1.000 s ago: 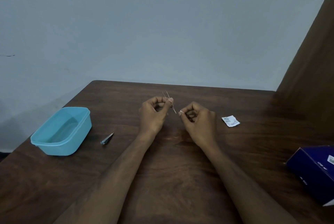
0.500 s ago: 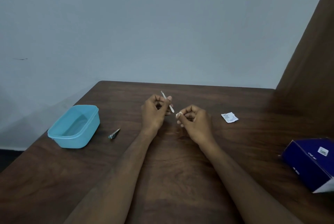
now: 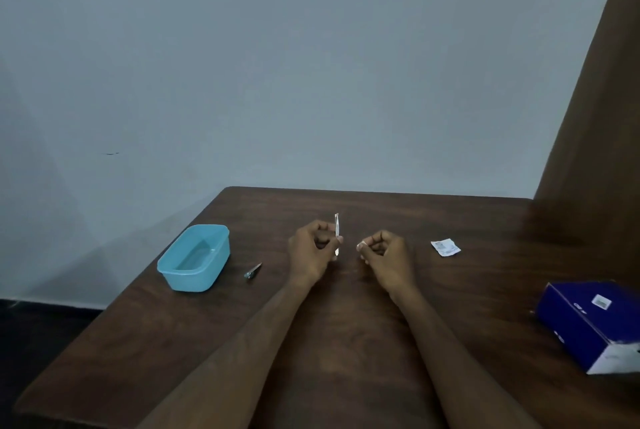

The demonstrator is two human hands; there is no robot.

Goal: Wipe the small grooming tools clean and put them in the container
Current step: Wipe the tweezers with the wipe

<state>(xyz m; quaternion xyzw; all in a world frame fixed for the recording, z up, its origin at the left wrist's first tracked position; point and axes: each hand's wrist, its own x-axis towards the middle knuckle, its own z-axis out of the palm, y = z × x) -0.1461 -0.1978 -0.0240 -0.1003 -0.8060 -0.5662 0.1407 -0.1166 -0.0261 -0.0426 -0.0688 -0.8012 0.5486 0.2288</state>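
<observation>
— Silvery tweezers [image 3: 336, 234], where?
— Upright, pinched in the left hand [image 3: 311, 252] above the counter [image 3: 346, 342].
— Right hand [image 3: 388, 255]?
— Curled, pinching a small white wipe [image 3: 361, 245].
— Others?
— Nail clipper [image 3: 252, 271] beside the blue container [image 3: 194, 259], left.

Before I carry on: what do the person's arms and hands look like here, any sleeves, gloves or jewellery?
Both forearms are bare up to the bottom frame edge, with no sleeve showing. The left hand and right hand wear no gloves. No ring, watch or wristband is visible, though the dim picture could hide something small.
</observation>
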